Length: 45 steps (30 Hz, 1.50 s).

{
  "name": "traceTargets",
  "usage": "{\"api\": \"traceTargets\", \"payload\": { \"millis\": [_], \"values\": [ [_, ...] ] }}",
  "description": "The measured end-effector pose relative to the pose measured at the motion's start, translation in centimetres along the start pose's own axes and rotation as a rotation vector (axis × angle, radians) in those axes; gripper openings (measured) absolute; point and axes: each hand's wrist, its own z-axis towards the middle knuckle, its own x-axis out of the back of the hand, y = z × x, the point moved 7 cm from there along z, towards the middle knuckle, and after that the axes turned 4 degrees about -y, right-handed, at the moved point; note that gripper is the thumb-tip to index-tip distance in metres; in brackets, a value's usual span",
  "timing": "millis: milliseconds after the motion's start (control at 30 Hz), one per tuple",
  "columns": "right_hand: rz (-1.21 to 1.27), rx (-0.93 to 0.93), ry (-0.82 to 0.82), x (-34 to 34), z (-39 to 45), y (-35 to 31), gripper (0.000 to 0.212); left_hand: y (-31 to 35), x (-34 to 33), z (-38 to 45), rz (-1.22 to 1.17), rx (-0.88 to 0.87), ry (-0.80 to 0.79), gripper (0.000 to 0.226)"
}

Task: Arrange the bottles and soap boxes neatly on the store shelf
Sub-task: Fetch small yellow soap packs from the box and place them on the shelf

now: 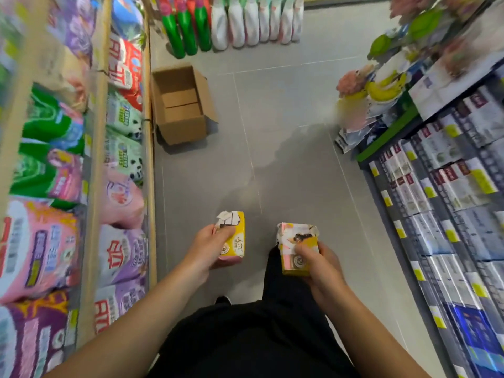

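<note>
I'm standing in the aisle on the grey tiled floor (294,110), black trousers below me. The shelf on my left (95,186) is stacked with big bags of washing powder (41,249) in pink, purple, green and red. The shelf on my right (425,214) is full of small white and grey boxes with yellow price tags. At the far end of the aisle there's a row of bottles on the floor — green ones (185,31) and white ones (253,23), standing side by side. Closer in, an open cardboard box (180,105) sits on the floor just beside the left shelf.

Now the small stuff. My left hand (210,244) is wrapped around a yellow soap box (231,236), thumb across its front, the torn white top poking out past my fingers. My right hand (321,266) grips a second soap box (297,249) from its right side — fingers curled over the yellow lower half, ripped top end pointing away from me. Both boxes are held out over the floor, apart from each other, neither one near a shelf.
</note>
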Motion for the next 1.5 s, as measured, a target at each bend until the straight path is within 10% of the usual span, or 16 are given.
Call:
{"api": "traceTargets", "payload": {
  "millis": [700,1167,1500],
  "values": [
    [-0.211,0.01,-0.272,-11.9,36.7,-38.6,0.016,33.9,-7.7,26.5,-0.412,-0.07,0.279,0.014],
    [-0.318,-0.038,-0.256,-22.7,57.7,-59.7,0.02,59.7,-8.0,46.2,-0.271,-0.036,0.287,0.014],
    [-0.671,-0.049,-0.584,-36.7,71.8,-73.4,0.016,68.8,-6.9,53.8,-0.703,-0.034,0.598,0.013]
  ]
}}
